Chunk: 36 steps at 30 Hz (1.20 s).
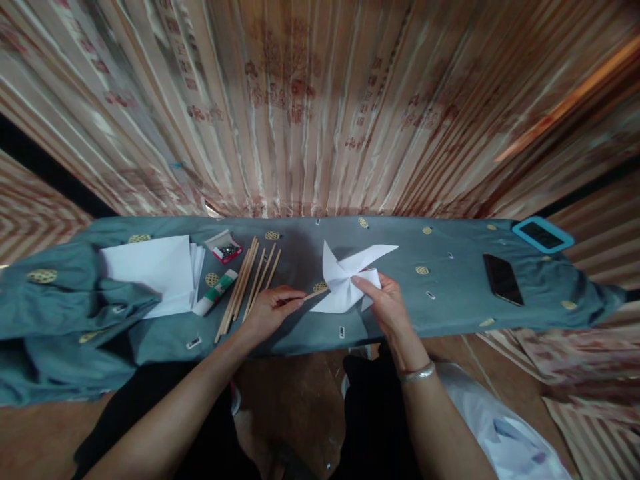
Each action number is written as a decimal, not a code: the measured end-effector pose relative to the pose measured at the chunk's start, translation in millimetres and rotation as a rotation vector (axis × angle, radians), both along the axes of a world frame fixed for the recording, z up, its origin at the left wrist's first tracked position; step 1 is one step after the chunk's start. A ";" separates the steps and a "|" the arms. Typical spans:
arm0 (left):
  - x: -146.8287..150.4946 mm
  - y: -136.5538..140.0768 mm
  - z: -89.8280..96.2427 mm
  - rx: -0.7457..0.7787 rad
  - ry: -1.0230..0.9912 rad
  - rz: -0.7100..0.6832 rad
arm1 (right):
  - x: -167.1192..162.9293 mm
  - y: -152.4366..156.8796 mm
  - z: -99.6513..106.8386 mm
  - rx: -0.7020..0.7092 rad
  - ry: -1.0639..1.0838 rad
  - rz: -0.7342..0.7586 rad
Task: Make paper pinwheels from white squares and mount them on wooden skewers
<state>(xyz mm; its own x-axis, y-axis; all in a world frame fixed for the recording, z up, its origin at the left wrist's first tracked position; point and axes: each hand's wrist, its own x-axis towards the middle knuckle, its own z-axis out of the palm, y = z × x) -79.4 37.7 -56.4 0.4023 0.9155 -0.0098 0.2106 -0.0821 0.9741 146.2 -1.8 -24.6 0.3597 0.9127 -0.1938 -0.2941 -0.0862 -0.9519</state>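
A white paper pinwheel is held above the cloth-covered table, its folded blades pointing outward. My right hand is closed on its right side, with the thumb pressed near the centre. My left hand pinches a thin wooden stick that runs to the right toward the pinwheel. The stick's far end is hidden behind the paper, so I cannot tell whether the two are joined. Several loose wooden sticks lie to the left of my left hand.
On the green patterned tablecloth are a stack of white paper, a glue stick and an open small box of metal pins. At the right lie a black phone and a blue-framed device. A curtain hangs behind.
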 end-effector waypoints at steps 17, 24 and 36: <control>-2.8 8.3 -6.1 0.031 0.112 0.031 | 6.2 39.0 -6.2 0.042 -0.074 0.131; -3.6 12.7 -8.7 -0.105 0.007 0.069 | 15.6 44.2 -7.5 0.048 -0.028 0.054; 1.5 10.0 -2.3 -0.376 -0.231 0.220 | 28.6 44.5 -18.2 0.111 0.090 -0.333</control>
